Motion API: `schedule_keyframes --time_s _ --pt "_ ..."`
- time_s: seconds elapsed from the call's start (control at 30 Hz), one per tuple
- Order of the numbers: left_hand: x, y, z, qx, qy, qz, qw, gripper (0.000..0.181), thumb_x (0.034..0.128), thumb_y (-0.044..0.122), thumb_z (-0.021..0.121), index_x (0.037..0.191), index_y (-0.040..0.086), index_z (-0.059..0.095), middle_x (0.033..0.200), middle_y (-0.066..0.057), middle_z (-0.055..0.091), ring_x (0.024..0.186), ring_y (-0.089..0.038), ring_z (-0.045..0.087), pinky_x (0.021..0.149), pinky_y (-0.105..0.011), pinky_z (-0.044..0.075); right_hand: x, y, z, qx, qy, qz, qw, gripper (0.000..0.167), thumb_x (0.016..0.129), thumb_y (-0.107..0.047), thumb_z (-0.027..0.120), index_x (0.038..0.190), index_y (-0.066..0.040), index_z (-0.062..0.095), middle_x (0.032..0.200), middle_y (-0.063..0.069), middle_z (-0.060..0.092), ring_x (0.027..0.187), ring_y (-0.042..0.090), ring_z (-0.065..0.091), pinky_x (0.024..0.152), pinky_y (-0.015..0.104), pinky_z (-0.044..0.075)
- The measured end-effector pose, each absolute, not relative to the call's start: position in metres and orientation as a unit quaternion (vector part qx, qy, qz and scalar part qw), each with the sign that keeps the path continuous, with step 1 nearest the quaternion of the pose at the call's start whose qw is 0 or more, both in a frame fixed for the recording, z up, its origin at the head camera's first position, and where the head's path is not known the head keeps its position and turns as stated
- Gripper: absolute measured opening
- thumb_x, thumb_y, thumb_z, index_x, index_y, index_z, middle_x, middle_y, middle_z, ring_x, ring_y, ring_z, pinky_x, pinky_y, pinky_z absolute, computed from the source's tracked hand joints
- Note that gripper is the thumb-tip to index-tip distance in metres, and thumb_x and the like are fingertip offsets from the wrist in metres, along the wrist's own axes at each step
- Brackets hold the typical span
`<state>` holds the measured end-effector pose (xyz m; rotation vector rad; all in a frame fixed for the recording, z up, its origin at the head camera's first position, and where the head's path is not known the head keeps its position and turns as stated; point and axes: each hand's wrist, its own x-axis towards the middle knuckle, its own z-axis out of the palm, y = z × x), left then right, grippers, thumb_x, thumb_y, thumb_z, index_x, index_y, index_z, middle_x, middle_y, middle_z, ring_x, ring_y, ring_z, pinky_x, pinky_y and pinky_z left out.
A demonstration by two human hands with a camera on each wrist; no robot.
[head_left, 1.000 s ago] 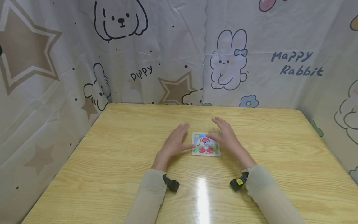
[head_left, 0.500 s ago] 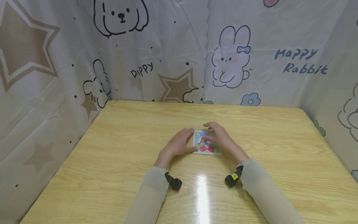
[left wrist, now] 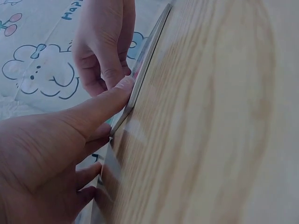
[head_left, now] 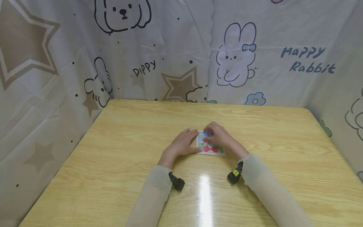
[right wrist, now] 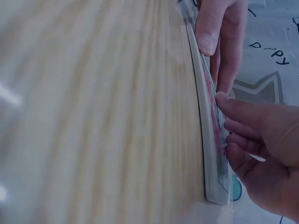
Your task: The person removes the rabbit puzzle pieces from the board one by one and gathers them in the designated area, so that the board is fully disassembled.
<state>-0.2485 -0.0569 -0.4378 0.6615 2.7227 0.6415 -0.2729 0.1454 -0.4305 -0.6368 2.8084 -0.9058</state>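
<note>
A small square picture board (head_left: 211, 151) with a pale rim and a red-and-white cartoon animal lies flat on the table. At its left side is my left hand (head_left: 182, 143); the thumb (left wrist: 114, 95) rests on the near-left corner and the other fingers lie along the left edge. Over the upper right of the picture, my right hand (head_left: 220, 135) is palm-down with bent fingers. Its thumb (right wrist: 238, 109) and fingertips touch or nearly touch the picture's face, and I see nothing held between them. This hand hides part of the picture.
The wooden table (head_left: 119, 151) runs to a printed curtain (head_left: 175, 37) at the back and sides. Black wrist cameras hang below both cuffs, the left camera (head_left: 177, 182) and the right camera (head_left: 234, 176).
Both hands have moved in to the board. The left thumb and fingers have settled on its left side; the right hand has shifted left over the picture, its fingers more bent.
</note>
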Motion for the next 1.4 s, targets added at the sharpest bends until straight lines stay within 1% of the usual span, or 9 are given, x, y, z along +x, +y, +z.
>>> schedule_keyframes --time_s 0.23,0.47,0.7,1.1,1.3,1.4 --pt "-0.248 -0.057 -0.438 0.226 0.937 0.230 0.135 0.081 0.0882 0.050 0.067 0.154 0.018 0.033 0.163 0.001 0.028 0.154 -0.029 0.014 0.126 -0.052 0.017 -0.279 0.143 -0.429 -0.203 0.927 -0.301 0.096 0.030 0.089 -0.018 0.072 0.112 -0.001 0.063 0.111 0.014 0.059 0.097 0.023 0.057 0.086 0.036 0.053" --pt "-0.249 -0.056 -0.439 0.222 0.939 0.228 0.129 0.081 0.0879 0.049 0.068 0.154 0.016 0.033 0.162 -0.001 0.029 0.154 -0.029 0.014 0.126 -0.050 0.015 -0.283 0.141 -0.428 -0.198 0.922 -0.311 0.119 0.030 0.090 -0.017 0.070 0.113 0.000 0.061 0.112 0.015 0.057 0.098 0.024 0.056 0.088 0.036 0.051" --pt "-0.250 -0.056 -0.440 0.229 0.940 0.219 0.126 0.082 0.0879 0.049 0.068 0.153 0.014 0.033 0.162 -0.003 0.030 0.154 -0.030 0.015 0.126 -0.050 0.017 -0.285 0.142 -0.427 -0.190 0.911 -0.334 0.149 0.028 0.091 -0.015 0.069 0.113 -0.001 0.057 0.111 0.014 0.053 0.098 0.023 0.051 0.086 0.031 0.049" --pt "-0.250 -0.056 -0.441 0.225 0.939 0.224 0.129 0.082 0.0877 0.049 0.068 0.154 0.015 0.033 0.162 -0.003 0.030 0.154 -0.029 0.014 0.127 -0.049 0.014 -0.286 0.142 -0.429 -0.183 0.913 -0.335 0.142 0.029 0.090 -0.015 0.070 0.113 -0.001 0.058 0.110 0.014 0.058 0.096 0.022 0.054 0.084 0.030 0.050" --pt "-0.249 -0.056 -0.440 0.225 0.939 0.225 0.128 0.082 0.0877 0.049 0.068 0.153 0.015 0.033 0.162 -0.002 0.031 0.154 -0.029 0.014 0.127 -0.049 0.014 -0.288 0.142 -0.431 -0.187 0.913 -0.332 0.143 0.031 0.091 -0.015 0.069 0.116 0.000 0.058 0.113 0.015 0.057 0.099 0.024 0.054 0.088 0.033 0.051" --pt "-0.249 -0.056 -0.440 0.224 0.940 0.224 0.127 0.082 0.0880 0.049 0.068 0.153 0.015 0.033 0.162 -0.002 0.030 0.154 -0.029 0.014 0.127 -0.049 0.015 -0.287 0.143 -0.430 -0.198 0.911 -0.335 0.137 0.031 0.090 -0.014 0.070 0.115 0.001 0.058 0.112 0.016 0.057 0.100 0.025 0.055 0.089 0.035 0.051"
